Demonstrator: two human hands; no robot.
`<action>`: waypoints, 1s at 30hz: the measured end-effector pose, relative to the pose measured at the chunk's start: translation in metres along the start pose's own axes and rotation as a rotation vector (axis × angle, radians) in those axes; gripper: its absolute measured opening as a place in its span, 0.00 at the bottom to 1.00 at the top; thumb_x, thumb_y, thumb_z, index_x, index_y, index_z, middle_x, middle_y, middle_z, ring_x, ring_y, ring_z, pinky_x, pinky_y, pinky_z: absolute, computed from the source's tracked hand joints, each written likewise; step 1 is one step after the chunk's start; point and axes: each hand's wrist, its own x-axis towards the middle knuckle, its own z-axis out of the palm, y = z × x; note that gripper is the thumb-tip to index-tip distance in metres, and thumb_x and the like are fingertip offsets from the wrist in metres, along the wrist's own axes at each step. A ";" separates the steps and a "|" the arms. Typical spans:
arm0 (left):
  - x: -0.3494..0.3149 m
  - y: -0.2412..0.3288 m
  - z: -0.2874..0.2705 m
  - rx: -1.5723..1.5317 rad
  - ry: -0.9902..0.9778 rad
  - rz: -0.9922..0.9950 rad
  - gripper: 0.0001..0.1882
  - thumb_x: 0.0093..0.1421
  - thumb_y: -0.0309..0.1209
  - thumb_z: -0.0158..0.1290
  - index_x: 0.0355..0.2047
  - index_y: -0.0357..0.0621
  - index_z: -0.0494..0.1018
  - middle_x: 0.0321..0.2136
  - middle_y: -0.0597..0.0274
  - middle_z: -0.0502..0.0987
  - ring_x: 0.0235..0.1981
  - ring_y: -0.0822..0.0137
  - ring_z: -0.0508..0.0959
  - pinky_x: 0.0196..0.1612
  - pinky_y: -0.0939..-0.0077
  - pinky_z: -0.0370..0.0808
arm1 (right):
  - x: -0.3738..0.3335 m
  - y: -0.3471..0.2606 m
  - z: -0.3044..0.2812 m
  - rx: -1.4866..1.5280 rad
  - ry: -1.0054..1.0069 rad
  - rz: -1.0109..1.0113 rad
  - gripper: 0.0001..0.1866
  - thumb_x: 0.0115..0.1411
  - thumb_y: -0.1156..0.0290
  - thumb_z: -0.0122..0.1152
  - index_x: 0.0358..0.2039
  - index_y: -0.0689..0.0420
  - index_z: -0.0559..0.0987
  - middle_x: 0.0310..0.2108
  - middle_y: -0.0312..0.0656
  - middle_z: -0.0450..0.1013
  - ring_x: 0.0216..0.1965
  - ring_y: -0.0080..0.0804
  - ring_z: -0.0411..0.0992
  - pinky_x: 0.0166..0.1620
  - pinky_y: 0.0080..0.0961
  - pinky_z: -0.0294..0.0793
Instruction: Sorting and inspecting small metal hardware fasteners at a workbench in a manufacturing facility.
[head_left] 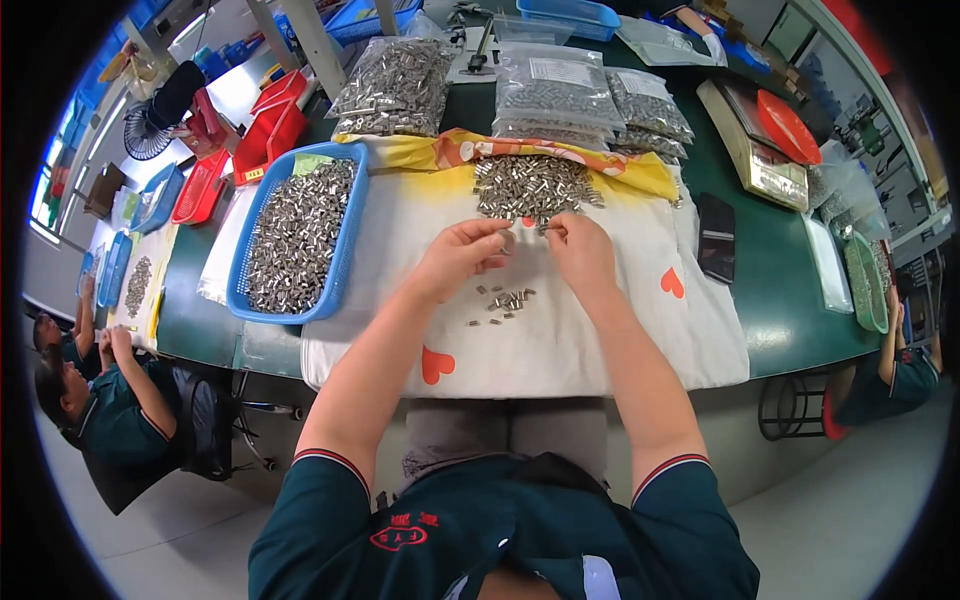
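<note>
A large pile of small silvery metal cylinders (pixel 535 185) lies on the white cloth (pixel 640 330) in front of me. At the pile's near left edge, my left hand (pixel 468 258) is closed, its fingers curled round small metal cylinders that show at the fingertips. My right hand (pixel 583 250) pinches at the near edge of the pile, thumb and forefinger together; what sits between them is too small to make out. A smaller scatter of metal cylinders (pixel 508 302) rests on the cloth between my forearms.
To the left stands a blue basket (pixel 237 270) full of metal cylinders. Filled plastic bags (pixel 555 85) line the back, behind a yellow patterned cloth edge (pixel 400 152). A dark phone (pixel 716 238) and a scale (pixel 745 145) are at right. People sit at both sides.
</note>
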 end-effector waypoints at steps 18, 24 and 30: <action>0.009 -0.009 -0.013 0.029 -0.079 -0.089 0.16 0.50 0.21 0.54 0.41 0.37 0.70 0.30 0.66 0.74 0.30 0.78 0.73 0.35 0.85 0.71 | 0.000 -0.021 -0.006 0.738 -0.299 0.334 0.06 0.51 0.79 0.54 0.32 0.61 0.74 0.27 0.35 0.70 0.29 0.17 0.66 0.34 0.14 0.66; 0.009 -0.007 -0.012 0.017 -0.106 -0.089 0.18 0.49 0.18 0.52 0.42 0.35 0.69 0.32 0.64 0.74 0.33 0.77 0.74 0.37 0.86 0.71 | -0.003 -0.020 -0.002 0.735 -0.307 0.127 0.05 0.48 0.79 0.57 0.28 0.60 0.75 0.25 0.34 0.70 0.26 0.19 0.67 0.31 0.15 0.66; 0.008 -0.011 -0.010 0.088 -0.074 -0.086 0.17 0.49 0.18 0.53 0.42 0.35 0.70 0.29 0.66 0.74 0.30 0.80 0.72 0.35 0.87 0.71 | -0.005 -0.034 -0.011 0.344 -0.244 -0.076 0.06 0.45 0.80 0.57 0.27 0.60 0.75 0.25 0.39 0.71 0.27 0.26 0.70 0.30 0.21 0.68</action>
